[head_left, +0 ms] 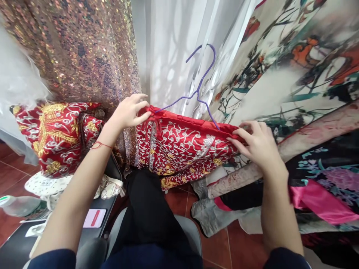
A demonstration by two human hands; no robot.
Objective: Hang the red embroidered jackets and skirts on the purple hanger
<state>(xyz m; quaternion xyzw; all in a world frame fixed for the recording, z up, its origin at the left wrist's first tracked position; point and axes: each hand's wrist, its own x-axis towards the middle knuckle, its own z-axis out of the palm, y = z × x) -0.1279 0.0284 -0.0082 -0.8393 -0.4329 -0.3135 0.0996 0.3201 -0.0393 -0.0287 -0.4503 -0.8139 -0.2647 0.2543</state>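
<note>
A red skirt [185, 145] with silver and gold embroidery hangs across the middle, its plain red waistband uppermost. My left hand [131, 111] pinches the left end of that waistband between thumb and fingers. At the other end, my right hand [256, 144] grips the band, fingers curled over the edge. Between my hands, a purple hanger [198, 91] stands with its hook up and both arms reaching down to the waistband; the lower ends are partly hidden by the red cloth.
To the left, another red embroidered garment [57, 136] lies above a dark surface [92, 201] bearing a phone [95, 218] and a plastic bottle [21, 205]. A sequined dress [84, 45], white sheer cloth [171, 45] and a floral-printed garment [280, 71] hang behind.
</note>
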